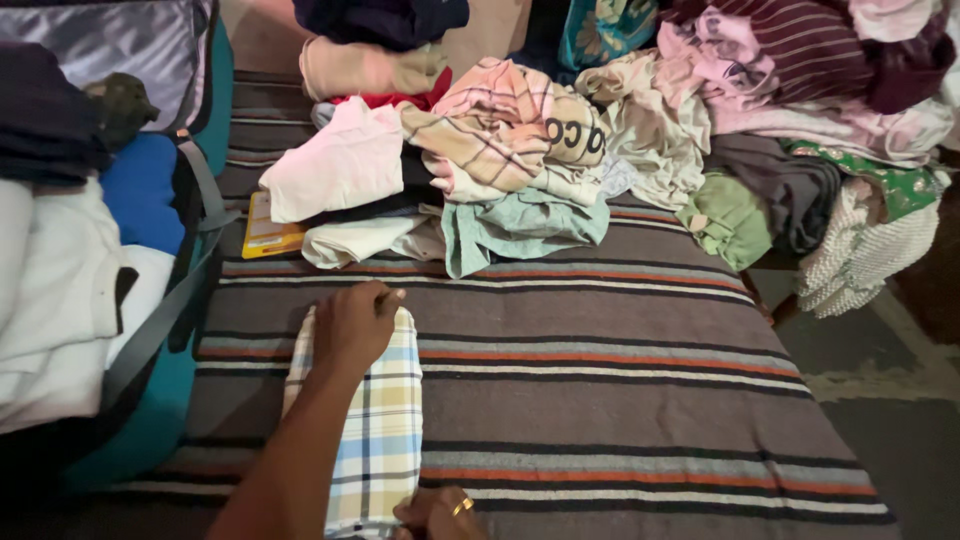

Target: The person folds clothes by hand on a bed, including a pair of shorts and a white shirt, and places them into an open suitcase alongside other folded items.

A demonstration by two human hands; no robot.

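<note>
Checked cloth (385, 430): folded into a narrow strip, lying lengthwise on the striped blanket (620, 390), under both hands.
Left hand (352, 325): palm down, fingers loosely curled, pressing the cloth's far end.
Right hand (438, 515): at the near end, 1 ring showing, fingers pinching the cloth's edge.
Clothes pile (520, 150): beyond the cloth, well apart.
Suitcase (90, 250): open, left of the blanket.
</note>
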